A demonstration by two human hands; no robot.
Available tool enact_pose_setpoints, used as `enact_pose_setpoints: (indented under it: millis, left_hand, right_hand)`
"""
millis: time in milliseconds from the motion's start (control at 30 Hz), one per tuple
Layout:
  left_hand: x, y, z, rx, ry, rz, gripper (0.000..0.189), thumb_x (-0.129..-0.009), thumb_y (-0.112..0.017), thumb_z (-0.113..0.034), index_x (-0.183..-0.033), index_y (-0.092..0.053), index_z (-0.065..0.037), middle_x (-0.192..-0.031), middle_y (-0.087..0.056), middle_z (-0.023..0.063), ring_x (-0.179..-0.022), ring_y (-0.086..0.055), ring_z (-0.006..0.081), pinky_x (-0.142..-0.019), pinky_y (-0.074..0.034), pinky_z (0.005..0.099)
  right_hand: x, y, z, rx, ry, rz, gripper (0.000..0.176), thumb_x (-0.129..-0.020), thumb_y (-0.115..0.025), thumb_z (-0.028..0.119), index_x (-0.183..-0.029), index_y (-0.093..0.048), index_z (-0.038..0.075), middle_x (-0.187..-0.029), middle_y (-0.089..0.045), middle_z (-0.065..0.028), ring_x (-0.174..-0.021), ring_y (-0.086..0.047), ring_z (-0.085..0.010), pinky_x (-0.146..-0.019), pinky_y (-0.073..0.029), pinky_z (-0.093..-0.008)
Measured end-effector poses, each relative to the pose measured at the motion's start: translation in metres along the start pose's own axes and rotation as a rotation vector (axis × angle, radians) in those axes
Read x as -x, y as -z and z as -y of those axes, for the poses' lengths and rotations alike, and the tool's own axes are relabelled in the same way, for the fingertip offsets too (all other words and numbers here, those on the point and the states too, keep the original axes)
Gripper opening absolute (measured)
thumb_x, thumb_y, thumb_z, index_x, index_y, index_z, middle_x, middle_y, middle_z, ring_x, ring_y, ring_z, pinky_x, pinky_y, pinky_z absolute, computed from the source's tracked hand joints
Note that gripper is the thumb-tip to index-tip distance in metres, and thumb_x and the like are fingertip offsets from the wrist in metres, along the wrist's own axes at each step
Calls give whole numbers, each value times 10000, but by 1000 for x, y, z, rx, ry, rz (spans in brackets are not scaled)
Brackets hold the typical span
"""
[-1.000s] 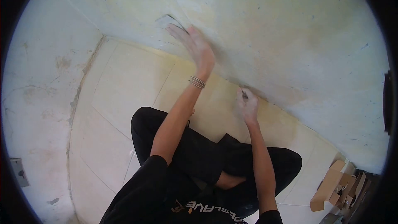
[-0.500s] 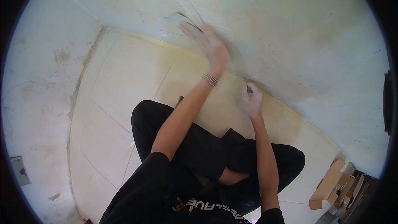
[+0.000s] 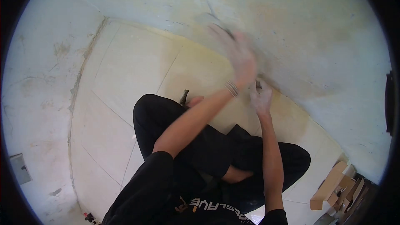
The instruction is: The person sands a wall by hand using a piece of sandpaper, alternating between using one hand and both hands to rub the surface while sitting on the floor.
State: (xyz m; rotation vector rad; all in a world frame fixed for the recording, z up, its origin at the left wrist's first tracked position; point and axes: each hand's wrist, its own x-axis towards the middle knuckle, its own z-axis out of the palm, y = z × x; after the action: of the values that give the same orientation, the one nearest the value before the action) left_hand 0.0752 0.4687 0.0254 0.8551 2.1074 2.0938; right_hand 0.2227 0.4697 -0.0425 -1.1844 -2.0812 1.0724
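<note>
My left hand (image 3: pixel 238 56), dusted white and blurred by motion, reaches up to the low part of the wall (image 3: pixel 287 29). Its fingers stretch along a thin curved sheet with a dark edge (image 3: pixel 216 21), pressed close to the wall face. Metal bands (image 3: pixel 231 88) circle that wrist. My right hand (image 3: pixel 261 98), also powdery, is closed near the foot of the wall, just below the left hand. Something small and dark (image 3: pixel 258 84) shows between its fingers; I cannot tell what it is.
My crossed legs in black trousers (image 3: pixel 200 150) rest on the tiled floor (image 3: pixel 125 71). A dark handle-like object (image 3: pixel 184 96) stands out beside my knee. Opened cardboard (image 3: pixel 329 185) lies at lower right. A side wall (image 3: pixel 37 83) with a switch plate (image 3: pixel 20 168) runs along the left.
My left hand has swept right along the wall with the thin sheet and is now closer to my right hand. The right hand has shifted slightly up and right in view.
</note>
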Motion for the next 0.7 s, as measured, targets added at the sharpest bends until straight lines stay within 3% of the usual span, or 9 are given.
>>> enact_pose_setpoints:
  millis: [33, 133, 200, 267, 367, 500, 533, 600, 700]
  left_hand:
    - [21, -7, -29, 31, 41, 2, 691, -1038, -287, -330, -1483, 47, 78, -1551, 98, 295, -1458, 76, 387, -1176, 21, 434]
    - [21, -9, -37, -2, 37, -2, 696, -1035, -289, -334, -1479, 41, 89, -1553, 103, 291, -1460, 76, 382, -1173, 14, 439]
    - [-18, 1, -7, 154, -74, -149, 686, -1036, -280, -324, -1477, 36, 96, -1553, 102, 288, -1458, 83, 382, -1176, 23, 435]
    - [-65, 32, -3, 243, -52, -193, 678, -1038, -275, -320, -1478, 32, 93, -1555, 95, 283, -1457, 87, 380, -1180, 34, 432]
    - [-76, 37, 2, 384, 46, -213, 666, -1038, -270, -304, -1477, 33, 96, -1557, 100, 275, -1457, 89, 376, -1183, 44, 431]
    - [19, -4, -28, -11, 47, 20, 680, -1038, -240, -314, -1467, 92, 96, -1558, 152, 251, -1455, 128, 357, -1178, 63, 408]
    - [20, -6, -28, -26, 29, 23, 680, -1038, -243, -311, -1467, 91, 97, -1556, 151, 255, -1453, 130, 364, -1176, 66, 414]
    - [19, -5, -32, -63, -8, 33, 681, -1036, -251, -305, -1466, 89, 100, -1554, 148, 262, -1450, 135, 378, -1174, 72, 426]
    - [-61, 23, 12, -45, -119, -115, 692, -1039, -240, -346, -1473, 85, 85, -1563, 142, 239, -1458, 122, 342, -1177, 78, 409]
  right_hand:
    - [2, 0, -7, 41, 20, 13, 290, -921, -628, 247, -934, -663, -41, -784, -680, -164, -734, -656, -203, -731, -505, -339]
    - [2, 1, 3, -22, 104, -60, 291, -923, -628, 247, -933, -666, -41, -785, -678, -166, -737, -650, -197, -728, -504, -347]
    - [0, 2, 16, -91, -13, -55, 278, -919, -632, 235, -930, -667, -41, -787, -679, -163, -738, -650, -196, -735, -503, -342]
    - [1, 0, 19, -118, -80, -48, 272, -917, -635, 228, -926, -667, -41, -788, -681, -162, -741, -650, -195, -741, -503, -338]
    - [-1, -1, 18, -93, -89, -30, 274, -916, -634, 230, -921, -667, -43, -782, -682, -158, -740, -648, -195, -742, -501, -335]
    - [2, 0, 0, -44, 44, -31, 280, -919, -631, 228, -910, -666, -50, -738, -663, -144, -702, -625, -183, -712, -491, -339]
    - [3, -1, -6, -28, 109, -41, 279, -920, -629, 226, -907, -666, -51, -722, -656, -140, -688, -617, -178, -702, -488, -341]
    - [1, -2, -1, -45, -4, -63, 272, -914, -637, 219, -920, -669, -51, -717, -653, -137, -682, -616, -179, -705, -487, -339]
    - [0, 0, 17, -92, -39, -61, 273, -902, -651, 220, -945, -672, -48, -724, -659, -137, -682, -619, -184, -712, -486, -339]
